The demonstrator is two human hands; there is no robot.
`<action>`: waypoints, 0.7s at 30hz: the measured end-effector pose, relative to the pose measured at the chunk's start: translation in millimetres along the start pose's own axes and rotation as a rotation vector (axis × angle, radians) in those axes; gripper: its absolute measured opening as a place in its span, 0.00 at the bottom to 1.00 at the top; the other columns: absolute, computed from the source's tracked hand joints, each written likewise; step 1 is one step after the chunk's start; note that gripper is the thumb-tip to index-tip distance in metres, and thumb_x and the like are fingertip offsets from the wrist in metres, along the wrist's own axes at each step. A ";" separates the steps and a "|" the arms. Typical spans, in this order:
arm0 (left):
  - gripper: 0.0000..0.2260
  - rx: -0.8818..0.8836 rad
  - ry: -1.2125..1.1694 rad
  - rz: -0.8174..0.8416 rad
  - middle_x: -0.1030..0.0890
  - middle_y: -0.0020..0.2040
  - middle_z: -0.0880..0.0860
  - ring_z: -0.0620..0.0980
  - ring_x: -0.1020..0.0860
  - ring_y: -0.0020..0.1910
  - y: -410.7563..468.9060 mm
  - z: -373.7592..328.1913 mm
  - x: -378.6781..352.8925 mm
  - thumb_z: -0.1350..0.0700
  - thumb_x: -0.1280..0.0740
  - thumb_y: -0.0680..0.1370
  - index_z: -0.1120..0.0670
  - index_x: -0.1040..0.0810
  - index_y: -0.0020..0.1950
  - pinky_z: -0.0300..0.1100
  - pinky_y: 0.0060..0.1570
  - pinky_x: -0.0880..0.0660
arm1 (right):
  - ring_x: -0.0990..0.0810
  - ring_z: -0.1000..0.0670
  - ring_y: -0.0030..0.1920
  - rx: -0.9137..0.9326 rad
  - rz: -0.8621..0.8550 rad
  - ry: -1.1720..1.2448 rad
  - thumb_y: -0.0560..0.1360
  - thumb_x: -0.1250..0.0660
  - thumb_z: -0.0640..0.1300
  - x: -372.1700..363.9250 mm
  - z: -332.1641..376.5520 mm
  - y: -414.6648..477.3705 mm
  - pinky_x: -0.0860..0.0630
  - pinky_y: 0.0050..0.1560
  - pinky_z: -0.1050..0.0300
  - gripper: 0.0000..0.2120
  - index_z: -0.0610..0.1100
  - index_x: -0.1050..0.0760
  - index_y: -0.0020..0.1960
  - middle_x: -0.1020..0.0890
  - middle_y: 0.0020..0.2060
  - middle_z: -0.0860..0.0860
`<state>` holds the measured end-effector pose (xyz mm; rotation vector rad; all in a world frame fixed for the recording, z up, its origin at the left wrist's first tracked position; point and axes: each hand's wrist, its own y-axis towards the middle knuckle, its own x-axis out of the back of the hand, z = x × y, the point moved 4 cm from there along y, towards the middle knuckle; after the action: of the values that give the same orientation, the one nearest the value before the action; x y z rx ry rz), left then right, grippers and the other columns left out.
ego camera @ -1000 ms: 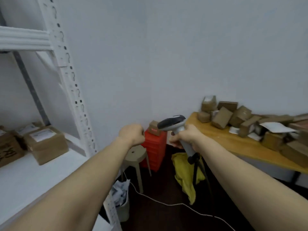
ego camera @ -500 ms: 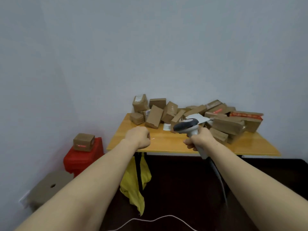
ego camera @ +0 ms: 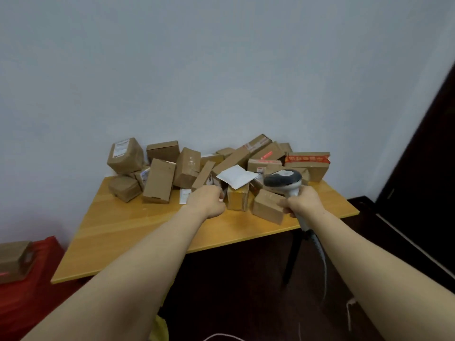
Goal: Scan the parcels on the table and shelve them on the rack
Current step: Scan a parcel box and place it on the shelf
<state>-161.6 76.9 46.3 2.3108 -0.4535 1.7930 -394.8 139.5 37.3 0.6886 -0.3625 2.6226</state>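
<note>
Head view, person at a wooden worktop [ego camera: 118, 225] against a pale wall. The right hand [ego camera: 304, 201] holds a grey and white barcode scanner [ego camera: 283, 179]: grip wrapped tight round the handle, scanner head sticking up just above the knuckles. Its cable [ego camera: 322, 257] hangs off the handle's low end toward the floor.

The left hand [ego camera: 205, 201] is over the worktop at the near side of the heap of brown cardboard parcels [ego camera: 160, 180]. Its fingers are curled, tips right by an upright parcel [ego camera: 237, 196]; can't tell if the grip pinches it or holds nothing. The heap fills the far half of the worktop, w/ a white envelope [ego camera: 236, 175] lying on top near the middle. A small parcel [ego camera: 267, 205] sits at the near right of the heap, just left of the right hand.

Vs 0.5 s ago: worktop looks closer, and both hands have gone from its near edge to the heap. Scanner is in the same hand, same hold. Vs 1 s ago: the rack at left is out of view.

Scanner's nose points left, toward the envelope. Handle's long axis runs from the head down and near-right, through the fist.

Far left, low: a red bin [ego camera: 32, 291] w/ a cardboard box [ego camera: 13, 259] on it.
</note>
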 end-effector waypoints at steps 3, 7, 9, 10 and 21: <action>0.13 -0.022 0.007 0.033 0.19 0.56 0.53 0.54 0.23 0.54 46.4 -24.1 -16.5 0.58 0.38 0.75 0.53 0.21 0.57 0.47 0.52 0.23 | 0.21 0.49 0.31 -0.023 -0.034 -0.006 0.70 0.26 0.37 20.1 -15.9 47.3 0.24 0.32 0.54 0.07 0.42 0.25 0.41 0.20 0.31 0.46; 0.13 -0.022 -0.008 0.005 0.20 0.57 0.54 0.54 0.23 0.56 117.8 -57.2 -33.9 0.55 0.38 0.77 0.54 0.21 0.59 0.44 0.49 0.25 | 0.21 0.46 0.33 -0.029 -0.058 0.028 0.70 0.26 0.37 46.4 -36.0 120.5 0.23 0.36 0.51 0.09 0.40 0.25 0.46 0.20 0.33 0.44; 0.16 0.004 -0.046 -0.012 0.21 0.60 0.54 0.53 0.24 0.59 154.6 -76.0 -42.5 0.53 0.38 0.78 0.53 0.23 0.64 0.43 0.51 0.27 | 0.20 0.45 0.35 -0.037 -0.056 0.033 0.70 0.25 0.39 59.7 -45.6 159.2 0.21 0.39 0.50 0.09 0.42 0.25 0.44 0.20 0.34 0.45; 0.17 0.025 -0.065 -0.013 0.21 0.61 0.54 0.54 0.25 0.60 172.3 -85.9 -47.1 0.53 0.38 0.78 0.54 0.25 0.66 0.44 0.53 0.27 | 0.20 0.46 0.35 -0.046 -0.053 0.031 0.70 0.25 0.40 66.6 -50.8 177.9 0.21 0.40 0.49 0.09 0.43 0.26 0.43 0.19 0.34 0.45; 0.19 0.325 -0.219 0.116 0.23 0.62 0.56 0.54 0.23 0.60 299.5 -132.6 -117.4 0.47 0.40 0.82 0.56 0.32 0.69 0.45 0.56 0.26 | 0.21 0.43 0.44 -0.130 0.067 0.055 0.70 0.25 0.44 81.1 -102.1 320.8 0.20 0.51 0.45 0.11 0.46 0.28 0.42 0.21 0.38 0.46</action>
<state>-412.6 -145.6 -46.1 2.7734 -0.3550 1.7857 -643.3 -83.9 -53.5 0.5690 -0.5429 2.6471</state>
